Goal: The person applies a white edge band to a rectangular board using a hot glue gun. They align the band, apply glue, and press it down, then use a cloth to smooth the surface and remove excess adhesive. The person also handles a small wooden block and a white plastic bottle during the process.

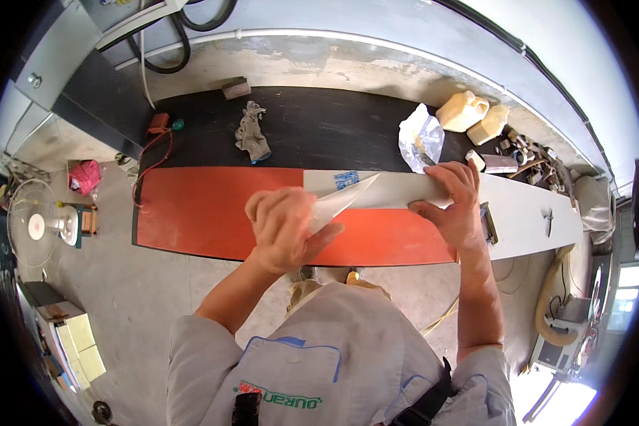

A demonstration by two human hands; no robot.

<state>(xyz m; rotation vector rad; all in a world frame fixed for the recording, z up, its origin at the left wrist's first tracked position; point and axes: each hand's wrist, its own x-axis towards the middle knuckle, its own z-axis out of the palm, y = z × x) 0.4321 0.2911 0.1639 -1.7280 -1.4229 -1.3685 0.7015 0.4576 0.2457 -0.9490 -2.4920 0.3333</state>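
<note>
One bare hand, the left grip, is blurring a little and bending its fingers and thumb closed around the near-left end of a thin, white, pointed flap. The flap is standing up off the surface to the right of this grip, and it is slanting toward a blue-and-white printed rectangular label just beyond it. The right grip is spreading its thumb and fingers wide across a long, flat, light-grey strip, touching it without closing around it. That strip is lying between the two grips; whether strip and flap are making one piece, I cannot tell. A smooth, flat, orange-red sheet is extending under and left of the left grip, along the near side of a long black counter. Beyond the left grip, a crumpled grey fabric glove is lying on the black surface. Just beyond the right grip, a crumpled, clear plastic bag is resting, and farther off to its right two cream plastic jugs are sitting side by side.
</note>
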